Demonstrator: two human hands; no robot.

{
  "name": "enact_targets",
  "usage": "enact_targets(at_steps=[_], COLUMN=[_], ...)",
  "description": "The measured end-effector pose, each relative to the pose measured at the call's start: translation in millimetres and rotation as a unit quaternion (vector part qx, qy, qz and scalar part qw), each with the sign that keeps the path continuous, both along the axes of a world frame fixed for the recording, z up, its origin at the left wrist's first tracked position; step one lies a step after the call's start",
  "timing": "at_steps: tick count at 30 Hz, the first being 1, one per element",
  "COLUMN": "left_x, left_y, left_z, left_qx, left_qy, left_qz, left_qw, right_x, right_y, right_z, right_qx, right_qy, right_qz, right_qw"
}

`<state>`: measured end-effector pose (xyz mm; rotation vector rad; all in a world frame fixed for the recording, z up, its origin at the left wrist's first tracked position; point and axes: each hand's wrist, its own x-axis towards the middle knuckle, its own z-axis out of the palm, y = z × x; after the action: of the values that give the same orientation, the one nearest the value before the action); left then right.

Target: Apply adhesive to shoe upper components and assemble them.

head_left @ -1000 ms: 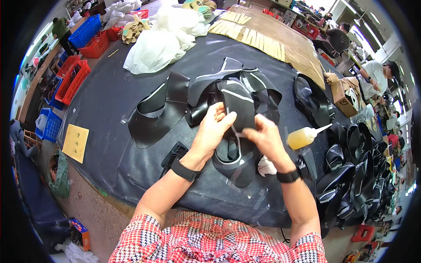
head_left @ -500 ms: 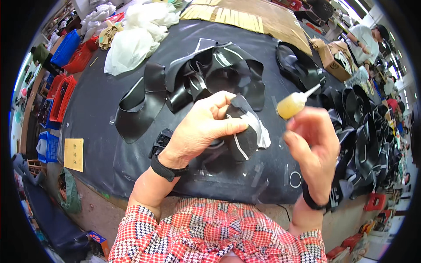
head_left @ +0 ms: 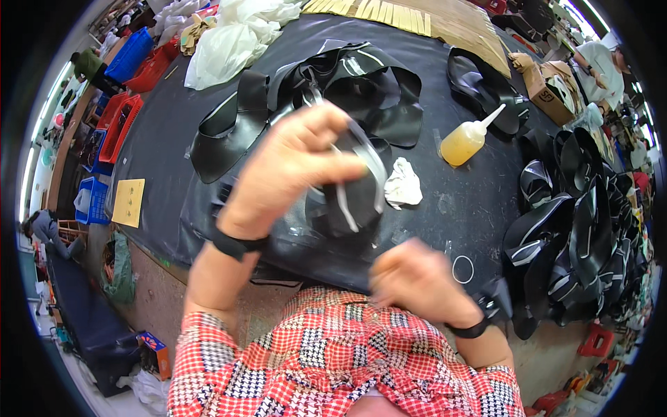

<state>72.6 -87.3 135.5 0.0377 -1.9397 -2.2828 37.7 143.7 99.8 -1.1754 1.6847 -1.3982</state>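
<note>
My left hand [head_left: 295, 163], blurred, is closed with thumb and fingers pinching a curved black piece with pale edges [head_left: 351, 212], held up over the dark table. My right hand [head_left: 417, 278] is low over the table's near edge. Its fingers look curled but are smeared by motion, so whether they hold anything does not show. To the right of the black piece lies a crumpled white cloth [head_left: 403, 184]. Beyond it a squeeze bottle [head_left: 462, 144] with yellowish liquid and a long pale nozzle stands on the table, touched by neither hand.
Black strap-like pieces [head_left: 396, 108] lie across the middle of the table [head_left: 445, 201]. A large heap of them [head_left: 580, 236] covers the right side. White plastic bags [head_left: 233, 48], a cardboard box [head_left: 552, 94] and a yellow card [head_left: 128, 201] lie around. A person [head_left: 601, 69] stands far right.
My right hand has moved from beside the bottle down and left to the table's near edge. My left hand and the black piece have shifted left, uncovering the white cloth. The view has shifted slightly.
</note>
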Motion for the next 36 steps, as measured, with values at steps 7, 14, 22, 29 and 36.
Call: enact_targets(at_steps=[7,14,22,29,36], left_x=[33.0,46.7,56.3,58.4,44.3], left_y=[20.7,76.9,76.3,65.6,55.3], left_z=[62.0,-82.6,-95.6,-88.6,-93.8], left_qx=[-0.176,0.115,-0.047,-0.313,0.149], left_qy=[0.188,0.054,-0.064,-0.017,-0.148], left_qz=[0.121,0.2,0.253,0.249,0.04], left_qw=[0.959,0.972,0.964,0.916,0.977], right_x=[-29.8,-30.0,-46.5,-50.4,-72.2], right_y=[12.7,-34.3,-47.6,-49.2,-55.0], right_z=[-33.3,-73.2,-57.4,-63.8,-53.7], right_qx=[0.072,-0.116,0.055,0.121,0.04], right_qy=[-0.086,-0.406,-0.26,-0.366,-0.294], right_qz=[0.02,-0.072,-0.1,-0.066,-0.085], right_qw=[0.993,0.903,0.959,0.92,0.951])
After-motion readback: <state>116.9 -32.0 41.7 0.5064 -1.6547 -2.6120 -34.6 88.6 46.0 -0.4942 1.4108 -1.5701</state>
